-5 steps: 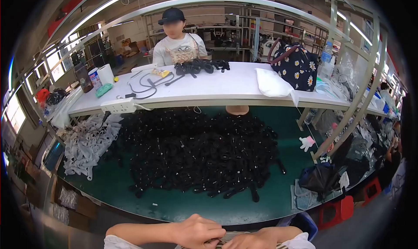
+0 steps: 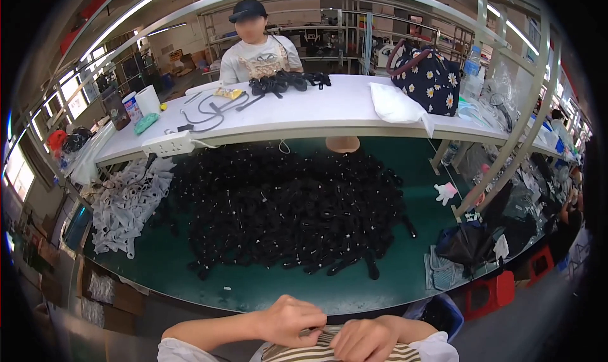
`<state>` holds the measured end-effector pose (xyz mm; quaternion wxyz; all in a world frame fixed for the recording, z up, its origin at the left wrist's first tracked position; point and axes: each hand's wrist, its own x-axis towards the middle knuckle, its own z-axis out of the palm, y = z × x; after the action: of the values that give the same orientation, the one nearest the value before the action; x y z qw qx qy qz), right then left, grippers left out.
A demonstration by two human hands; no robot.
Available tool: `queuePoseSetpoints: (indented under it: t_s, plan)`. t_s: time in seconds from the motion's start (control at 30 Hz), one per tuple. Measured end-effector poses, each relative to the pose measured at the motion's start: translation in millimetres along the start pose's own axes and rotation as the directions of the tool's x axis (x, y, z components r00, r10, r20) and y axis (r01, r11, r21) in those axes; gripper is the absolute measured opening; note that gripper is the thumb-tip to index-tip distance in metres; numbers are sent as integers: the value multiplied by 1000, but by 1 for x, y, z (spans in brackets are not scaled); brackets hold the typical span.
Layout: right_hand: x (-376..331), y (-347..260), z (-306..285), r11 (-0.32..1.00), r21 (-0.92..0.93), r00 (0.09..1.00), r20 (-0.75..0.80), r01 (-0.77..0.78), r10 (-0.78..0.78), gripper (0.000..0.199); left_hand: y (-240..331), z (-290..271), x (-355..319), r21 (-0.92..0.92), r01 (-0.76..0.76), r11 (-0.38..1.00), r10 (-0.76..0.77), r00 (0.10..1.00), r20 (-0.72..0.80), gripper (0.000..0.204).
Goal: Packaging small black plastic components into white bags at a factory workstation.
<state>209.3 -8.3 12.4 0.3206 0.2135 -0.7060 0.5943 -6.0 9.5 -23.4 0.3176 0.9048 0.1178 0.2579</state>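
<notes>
At the near edge of the green-topped bench [image 2: 171,285], both my hands are in front of the striped cloth [image 2: 313,352] on my body. My left hand [image 2: 292,321] is closed, its curled fingertips against the cloth. Close to its right, my right hand [image 2: 366,339] is also closed, with bent fingers pointing down over the stripes. Whatever either hand may pinch is hidden. Beyond them lies a wide heap of small black strap-like pieces [image 2: 291,216], with bright specks on them. A pile of grey-white pieces [image 2: 126,200] sits at its left.
A raised white shelf [image 2: 310,118] spans the back, bearing a flowered bag [image 2: 427,80], a white pouch [image 2: 396,106], a power strip [image 2: 170,145] and cables. Behind it is a person [image 2: 259,49] in a cap. A red stool [image 2: 491,292] and a blue bin [image 2: 446,314] stand at the right.
The view has tilted down slightly, so the bench and shelf appear higher. My hands also show higher, and more of the striped cloth is visible. The heap looks the same.
</notes>
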Motion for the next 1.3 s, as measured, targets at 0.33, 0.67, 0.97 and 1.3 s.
queuePoseSetpoints:
  t_s: [0.33, 0.67, 0.97, 1.3]
  plan:
    - [-18, -18, -2, 923, -121, 895, -318, -365, 312, 13, 20, 2, -18, -784, 75, 616, 254, 924, 287, 61]
    - [-60, -98, -245, 300, -434, 158, -752, -849, -640, 18, 36, -22, 11, -801, -294, 522, 523, 852, 28, 48]
    - [-87, -103, -301, 74, -525, 418, -748, -848, -516, 20, -24, -26, 6, -860, -33, 510, 70, 998, 4, 48]
    - [-75, -92, -220, 333, -811, 730, -580, -480, -361, 9, -107, -45, 175, -983, -115, 141, -413, 896, -164, 91]
